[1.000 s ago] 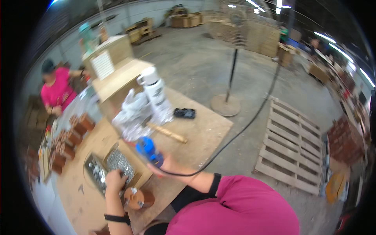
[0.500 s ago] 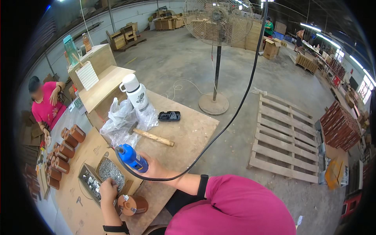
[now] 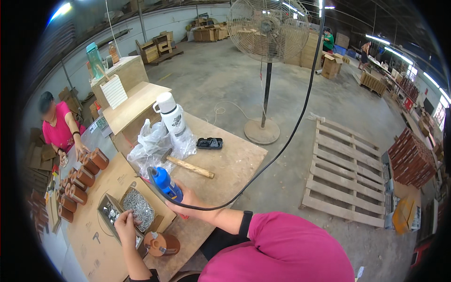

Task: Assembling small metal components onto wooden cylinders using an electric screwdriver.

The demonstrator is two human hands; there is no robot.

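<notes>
My right hand (image 3: 189, 196) is wrapped round a blue electric screwdriver (image 3: 165, 183) with a black cord, held above the work table. My left hand (image 3: 126, 227) hovers over the edge between two open boxes, its fingertips pinched together; what they hold, if anything, is too small to make out. One box holds a heap of small silver screws (image 3: 137, 207); the narrower box (image 3: 104, 205) beside it has flat shiny metal pieces. Just nearer than the boxes stands a reddish-brown cylinder (image 3: 168, 244) with a small metal piece on its end.
A hammer with a wooden handle (image 3: 191, 167), a plastic bag (image 3: 149, 145), a white flask (image 3: 171, 113) and a black case (image 3: 209, 143) lie beyond the screwdriver. Several brown cylinders (image 3: 77, 193) stand left, near a co-worker (image 3: 61, 123). The cord loops over my right forearm. A pallet (image 3: 345, 171) lies right.
My left hand has shifted slightly left over the boxes. The screwdriver has tipped a little more upright. The co-worker's raised arm has come down to the brown cylinders. The whole view has shifted slightly.
</notes>
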